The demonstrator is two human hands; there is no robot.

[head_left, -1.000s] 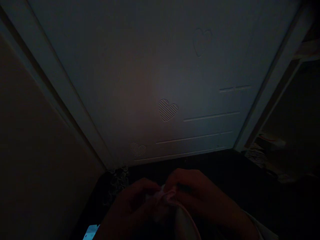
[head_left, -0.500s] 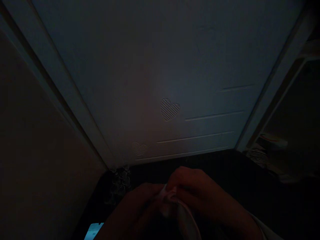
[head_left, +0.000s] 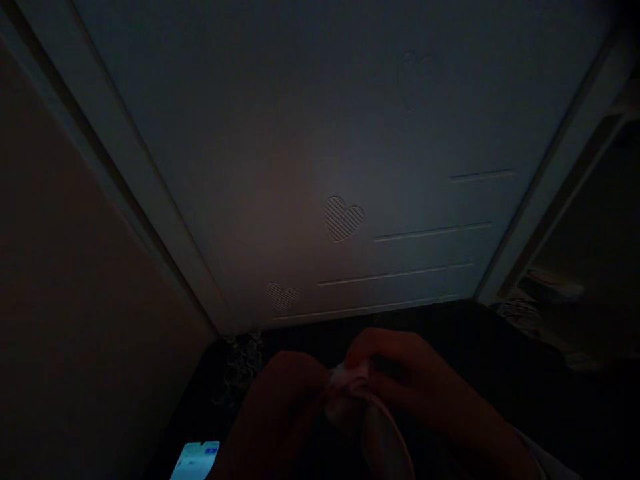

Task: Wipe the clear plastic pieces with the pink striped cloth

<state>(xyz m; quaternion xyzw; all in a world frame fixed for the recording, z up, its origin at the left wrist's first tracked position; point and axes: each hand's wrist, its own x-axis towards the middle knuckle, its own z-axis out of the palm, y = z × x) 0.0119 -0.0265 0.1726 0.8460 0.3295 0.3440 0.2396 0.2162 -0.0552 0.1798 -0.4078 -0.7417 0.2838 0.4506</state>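
Very dim light makes details hard to see. Low in the middle, a pale pinkish piece of cloth [head_left: 385,433] hangs in a loop toward the bottom edge. My left hand [head_left: 295,387] is closed on its upper left end, with fingers bent and partly lost in shadow. On the other side my right hand [head_left: 400,367] pinches the same cloth between thumb and fingers, close to the left one. What kind of cloth item it is cannot be made out.
A lit phone [head_left: 196,460] lies at lower left. Clear round objects [head_left: 243,367] sit on the dark surface in the left corner. Behind stands a pale panel [head_left: 250,167] with carved hearts and lines. Blurred papers or packets [head_left: 550,287] lie at right.
Both hands and the cloth have shifted slightly to the right in view. My left hand's knuckles are raised higher. More of the phone's screen shows.
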